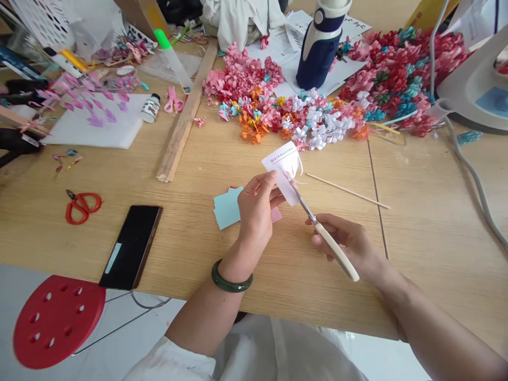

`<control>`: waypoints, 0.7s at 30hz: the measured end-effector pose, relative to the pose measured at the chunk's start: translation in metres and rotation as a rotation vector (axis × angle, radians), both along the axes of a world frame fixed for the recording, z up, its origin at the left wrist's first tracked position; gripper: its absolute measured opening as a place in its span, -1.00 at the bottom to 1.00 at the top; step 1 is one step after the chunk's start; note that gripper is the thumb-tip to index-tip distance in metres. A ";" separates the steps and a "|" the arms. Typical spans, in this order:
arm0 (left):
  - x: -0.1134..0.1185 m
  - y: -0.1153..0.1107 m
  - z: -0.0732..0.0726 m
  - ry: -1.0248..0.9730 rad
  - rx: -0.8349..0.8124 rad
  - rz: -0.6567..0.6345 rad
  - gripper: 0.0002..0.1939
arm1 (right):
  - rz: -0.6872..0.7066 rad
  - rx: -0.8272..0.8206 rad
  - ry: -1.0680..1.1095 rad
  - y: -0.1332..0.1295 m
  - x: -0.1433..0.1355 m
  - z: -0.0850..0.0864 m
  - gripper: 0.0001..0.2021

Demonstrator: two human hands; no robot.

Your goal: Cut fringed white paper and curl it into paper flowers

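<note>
A small white paper (288, 189) with a printed line and thin cut strips curling at its right side is pinched between the thumb and fingers of my left hand (257, 203). White-handled scissors (335, 251) are gripped in my right hand (347, 241), their blades reaching up to the paper's cut side. Behind my left hand, light blue paper pieces (227, 207) lie on the table, with a bit of pink paper (276, 214) showing to the right. A thin wooden stick (349, 191) rests to the right of the white paper.
Piles of curled paper flowers (317, 119) spread across the back, near a dark blue bottle (320, 50). A wooden strip (188, 114), red-handled pliers (82, 206) and a phone (131, 246) lie on the left. A grey cable (468, 164) runs along the right.
</note>
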State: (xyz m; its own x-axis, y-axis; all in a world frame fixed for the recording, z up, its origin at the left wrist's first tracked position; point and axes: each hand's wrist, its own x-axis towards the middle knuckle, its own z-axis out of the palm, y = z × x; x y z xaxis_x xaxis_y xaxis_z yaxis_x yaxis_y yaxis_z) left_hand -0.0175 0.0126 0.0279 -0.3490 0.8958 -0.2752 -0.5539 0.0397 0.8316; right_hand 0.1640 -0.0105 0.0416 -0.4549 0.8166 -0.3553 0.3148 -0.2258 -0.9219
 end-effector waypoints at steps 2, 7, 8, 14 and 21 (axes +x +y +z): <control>-0.003 0.001 0.002 -0.020 0.007 0.023 -0.69 | 0.009 0.006 -0.022 0.000 -0.001 0.001 -0.55; -0.004 0.003 0.002 -0.022 0.021 0.082 -0.69 | 0.036 0.029 -0.076 -0.001 -0.001 0.000 -0.54; -0.004 0.003 0.002 -0.019 0.020 0.089 -0.69 | 0.040 0.035 -0.084 -0.001 -0.001 0.000 -0.54; -0.003 0.002 0.000 0.000 0.012 0.096 -0.66 | 0.012 0.070 -0.095 -0.003 -0.003 -0.002 -0.51; -0.002 0.003 -0.001 0.001 0.022 0.114 -0.68 | 0.007 0.084 -0.100 -0.003 -0.004 -0.002 -0.48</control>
State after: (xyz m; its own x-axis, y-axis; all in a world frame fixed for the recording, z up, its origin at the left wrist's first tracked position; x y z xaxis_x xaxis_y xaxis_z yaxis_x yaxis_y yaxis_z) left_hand -0.0195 0.0152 0.0273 -0.4497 0.8558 -0.2558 -0.5527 -0.0416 0.8323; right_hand 0.1602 -0.0138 0.0391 -0.4267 0.8421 -0.3299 0.4075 -0.1465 -0.9013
